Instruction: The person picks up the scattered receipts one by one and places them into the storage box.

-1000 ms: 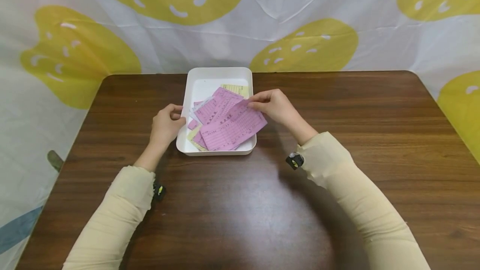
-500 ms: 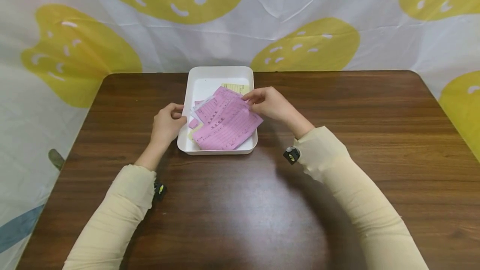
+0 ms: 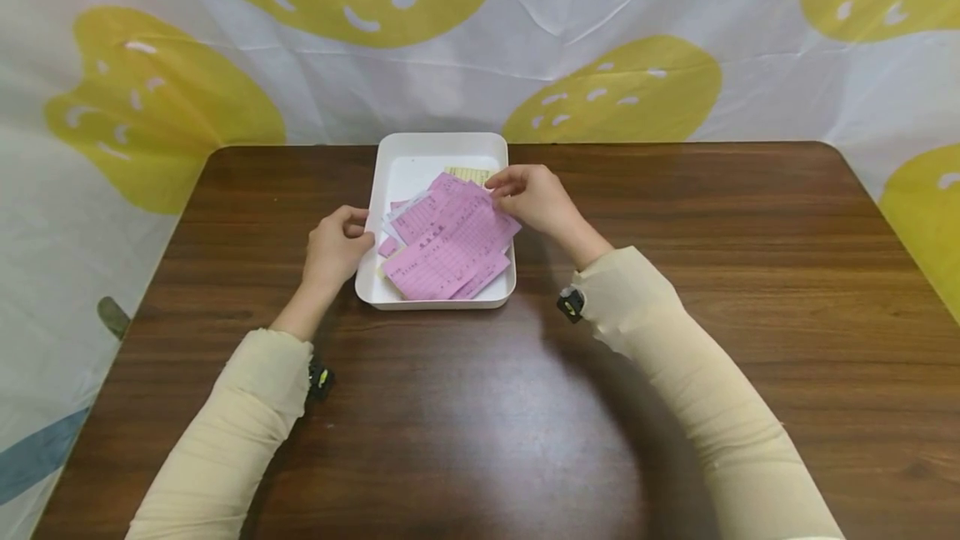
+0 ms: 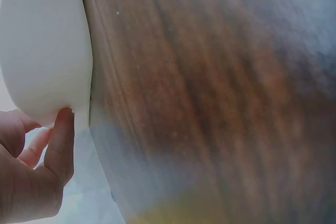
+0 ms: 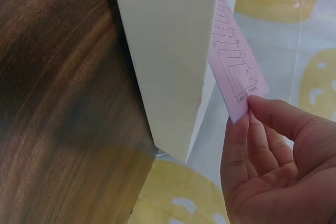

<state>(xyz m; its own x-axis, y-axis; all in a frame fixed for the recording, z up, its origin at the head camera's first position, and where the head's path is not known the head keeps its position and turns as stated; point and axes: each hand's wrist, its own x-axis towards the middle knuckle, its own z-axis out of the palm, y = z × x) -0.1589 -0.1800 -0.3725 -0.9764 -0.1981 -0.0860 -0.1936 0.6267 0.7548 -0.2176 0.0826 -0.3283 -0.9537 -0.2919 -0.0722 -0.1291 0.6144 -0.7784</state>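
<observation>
A white plastic tray [image 3: 431,304] stands at the back of the table and holds a loose pile of printed paper slips. Most visible slips are pink; a yellow slip [image 3: 467,176] shows behind them, with a bit of white paper at the left. My left hand [image 3: 335,247] grips the tray's left side, thumb and fingertips on its wall. On the right, my right hand [image 3: 542,200] pinches the corner of a pink slip [image 5: 233,59] between thumb and fingers. That slip lies tilted over the pile, and its pinched end is raised past the tray's wall in the right wrist view.
The brown wooden table [image 3: 712,273] spreads to both sides of the tray and in front of it. A white curtain [image 3: 450,82] with yellow printed shapes hangs right behind the table's back edge.
My right hand has moved slightly left and up with the pink slip. The slip has shifted left over the pile, baring another pink slip at lower right. My left hand stays at the tray.
</observation>
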